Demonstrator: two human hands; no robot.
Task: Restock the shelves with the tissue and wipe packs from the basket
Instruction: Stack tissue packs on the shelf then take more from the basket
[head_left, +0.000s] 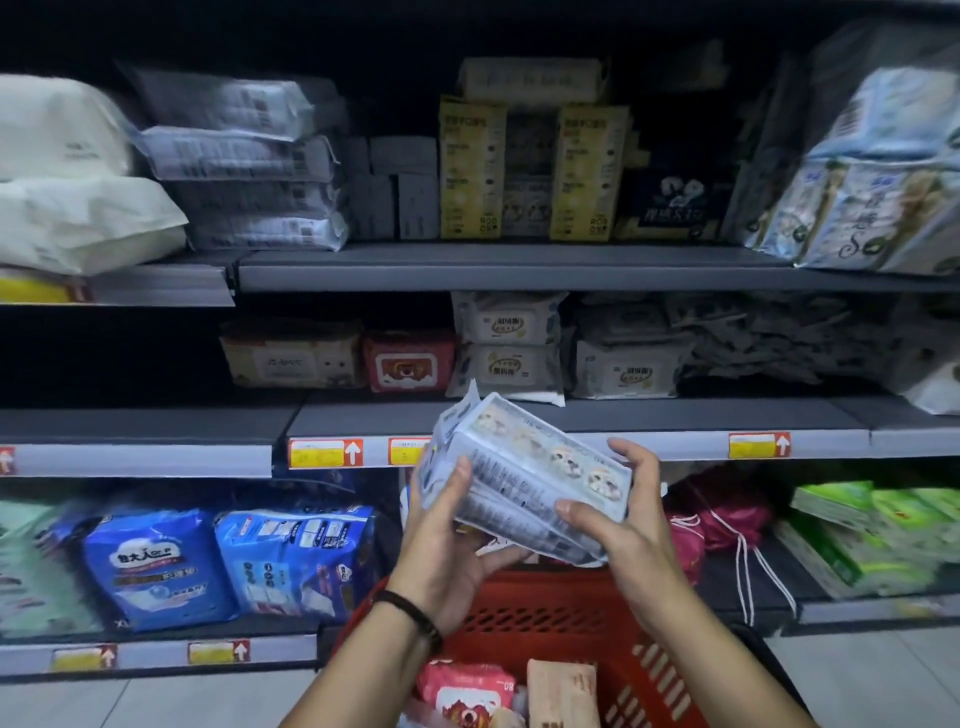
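- 2 hands hold 1 pale tissue pack (535, 467) in the air above the red basket (545, 608), in front of the middle shelf (571, 415).
- Left hand (447, 530) grasps the pack's left end, fingers (457, 483) curled up its side; a dark band (410, 613) circles the wrist.
- Right hand (623, 525) grasps the right end, fingers (576, 512) curled on the near side.
- Tilted, the pack shows 4 animal faces, its left end higher.
- 1 red pack (462, 691) and 1 beige pack (563, 691) lie side by side in the basket.
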